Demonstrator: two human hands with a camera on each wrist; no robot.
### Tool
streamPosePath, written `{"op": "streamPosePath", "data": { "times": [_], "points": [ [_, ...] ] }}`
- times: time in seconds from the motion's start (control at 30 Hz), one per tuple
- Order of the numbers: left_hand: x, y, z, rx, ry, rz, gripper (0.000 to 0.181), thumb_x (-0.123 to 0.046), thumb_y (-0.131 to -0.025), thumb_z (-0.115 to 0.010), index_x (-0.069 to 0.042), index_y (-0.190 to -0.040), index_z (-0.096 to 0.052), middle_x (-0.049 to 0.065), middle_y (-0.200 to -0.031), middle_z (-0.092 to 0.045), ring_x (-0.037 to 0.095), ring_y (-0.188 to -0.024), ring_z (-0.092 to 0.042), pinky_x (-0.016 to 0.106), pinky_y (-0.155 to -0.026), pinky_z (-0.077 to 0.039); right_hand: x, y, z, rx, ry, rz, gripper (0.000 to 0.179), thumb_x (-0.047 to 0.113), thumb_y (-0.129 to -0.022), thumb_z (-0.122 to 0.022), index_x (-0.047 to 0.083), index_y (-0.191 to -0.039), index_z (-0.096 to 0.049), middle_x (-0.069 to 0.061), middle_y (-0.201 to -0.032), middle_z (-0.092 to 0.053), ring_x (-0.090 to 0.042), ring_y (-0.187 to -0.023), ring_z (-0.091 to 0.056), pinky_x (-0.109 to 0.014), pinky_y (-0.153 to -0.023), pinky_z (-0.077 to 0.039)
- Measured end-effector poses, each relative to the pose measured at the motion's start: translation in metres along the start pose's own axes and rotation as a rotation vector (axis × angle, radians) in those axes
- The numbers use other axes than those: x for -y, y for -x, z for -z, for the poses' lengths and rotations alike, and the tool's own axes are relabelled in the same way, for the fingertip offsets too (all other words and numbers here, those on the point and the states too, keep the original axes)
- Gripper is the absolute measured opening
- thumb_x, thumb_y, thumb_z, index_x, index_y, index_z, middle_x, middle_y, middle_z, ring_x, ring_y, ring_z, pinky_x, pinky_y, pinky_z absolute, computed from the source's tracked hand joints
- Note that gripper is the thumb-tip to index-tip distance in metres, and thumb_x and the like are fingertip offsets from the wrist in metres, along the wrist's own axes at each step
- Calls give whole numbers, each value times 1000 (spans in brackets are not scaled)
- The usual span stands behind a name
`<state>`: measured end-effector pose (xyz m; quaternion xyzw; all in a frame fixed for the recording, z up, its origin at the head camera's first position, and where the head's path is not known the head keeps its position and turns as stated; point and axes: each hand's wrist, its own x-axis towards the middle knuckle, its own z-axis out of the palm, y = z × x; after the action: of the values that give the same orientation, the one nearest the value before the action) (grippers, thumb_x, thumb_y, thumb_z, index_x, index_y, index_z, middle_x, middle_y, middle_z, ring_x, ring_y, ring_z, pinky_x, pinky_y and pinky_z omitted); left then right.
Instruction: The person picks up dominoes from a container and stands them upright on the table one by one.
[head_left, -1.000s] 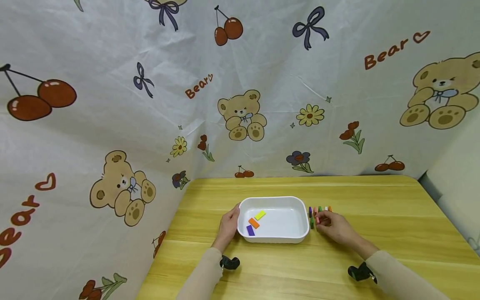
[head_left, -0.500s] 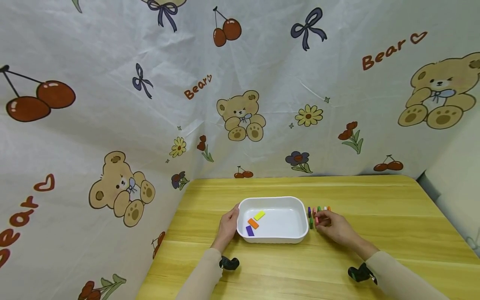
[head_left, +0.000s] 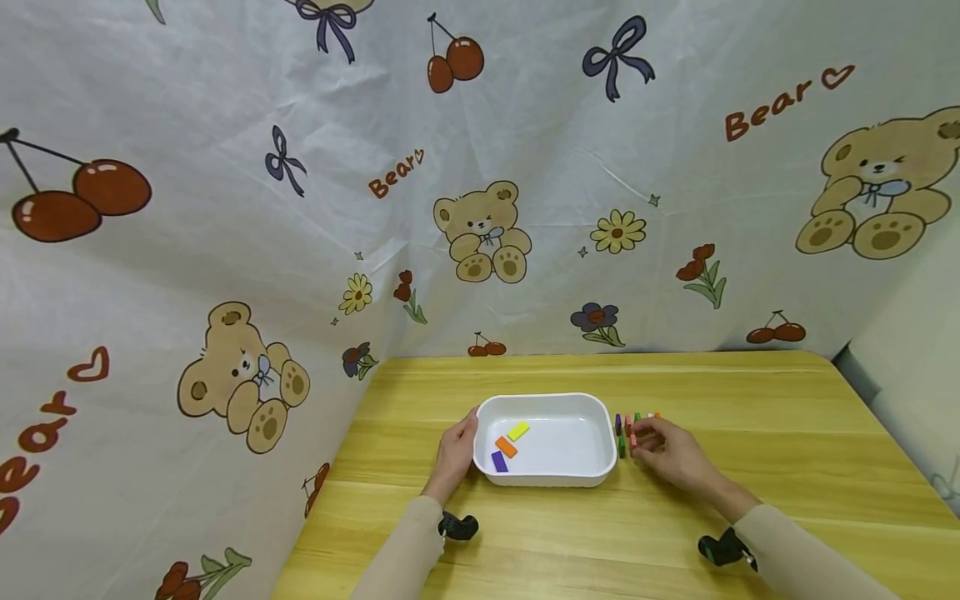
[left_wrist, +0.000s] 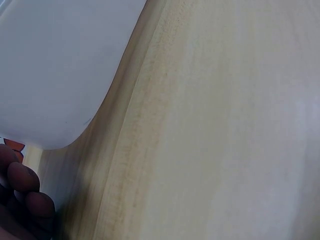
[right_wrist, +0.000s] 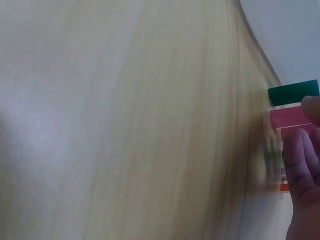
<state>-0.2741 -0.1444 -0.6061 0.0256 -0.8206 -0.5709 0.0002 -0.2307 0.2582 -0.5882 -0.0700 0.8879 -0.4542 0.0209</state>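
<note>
My left hand [head_left: 454, 454] holds the left end of a white rectangular tray [head_left: 555, 481], thumb at the rim. In the left wrist view its curled fingertips [left_wrist: 24, 177] show by the tray's end. Inside the tray lie a yellow block [head_left: 518, 431], an orange block [head_left: 506, 447] and a purple block [head_left: 499, 462], all small and flat. Right of the tray, my right hand [head_left: 671, 457] pinches a small pink block [right_wrist: 287, 117] between thumb and fingers, low at the table. A green block [right_wrist: 292, 93] stands on edge between it and the tray.
Behind the pinched block stands a row of several small blocks, with a purple block [head_left: 618, 423] at its left end and an orange block [head_left: 657, 416] at its right, partly covered by my right hand. A bear-print cloth [head_left: 555, 167] hangs behind the wooden table [head_left: 570, 542].
The right hand's fingers shift very slightly at the pink block and cover more of the row's right end. The left hand and tray hold still.
</note>
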Motion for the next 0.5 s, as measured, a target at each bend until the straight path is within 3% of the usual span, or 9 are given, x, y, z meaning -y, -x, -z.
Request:
{"op": "streamPosePath", "data": {
  "times": [0.5],
  "points": [
    [0,0,0,5,27,-9,46,-47,-109,-47,-24,-145,-61,1,-154,-54,28,-149,-44,47,-127,-34,13,-5,7,-55,37,88,42,9,-87,-82,1,-124,-66,-13,-111,-69,-18,-89,-63,-20,-65,-56]
  ]
}}
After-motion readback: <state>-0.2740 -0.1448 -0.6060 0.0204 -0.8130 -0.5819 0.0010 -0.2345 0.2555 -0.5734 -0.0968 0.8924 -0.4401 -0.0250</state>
